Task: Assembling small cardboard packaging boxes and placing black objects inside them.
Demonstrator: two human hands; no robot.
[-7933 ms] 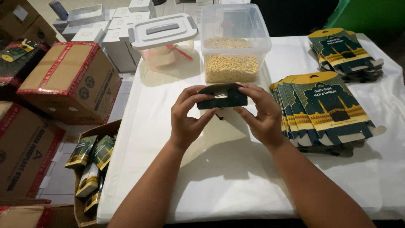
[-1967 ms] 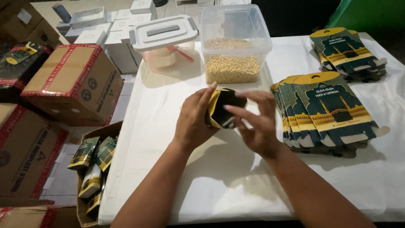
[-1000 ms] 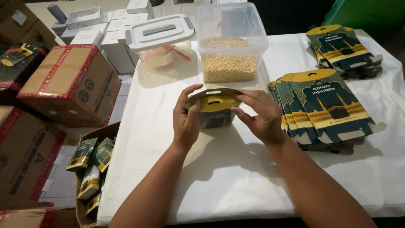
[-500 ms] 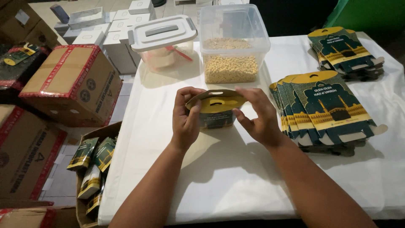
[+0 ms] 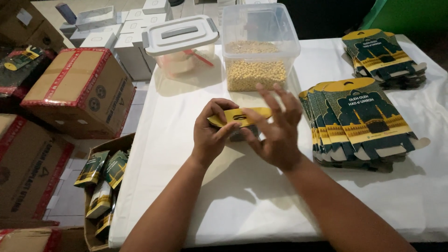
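Head view, looking down on a white table [image 5: 186,140].

Carton [image 5: 239,116]: small, dark green with a yellow hang-tab top, held above the table's middle. Left hand [image 5: 211,133] clamps its left end, thumb on the tab. Right hand [image 5: 276,128] is at its right side, fingers spread and lifted; whether the palm touches the carton cannot be told. The carton's body is mostly hidden behind both hands.

Flat cartons [image 5: 361,121]: a fanned stack just right of the hands, green and yellow, printed with a black cube building.

Second stack [image 5: 382,58]: same kind, far right corner, smaller in view.

Clear tub [image 5: 259,44]: open, behind the hands, about a third full of pale yellow nuts or beans.

Lidded tub [image 5: 182,44]: left of it, grey-white lid with handle; contents blurred, something red inside.

Open box [image 5: 105,182]: on the floor at the table's left edge, holding assembled green cartons, partly cut off by the table.

Taped boxes [image 5: 74,91]: brown with red tape, on the left; nearer ones cut by the frame.

White boxes [image 5: 126,28]: far left, small, details unclear.
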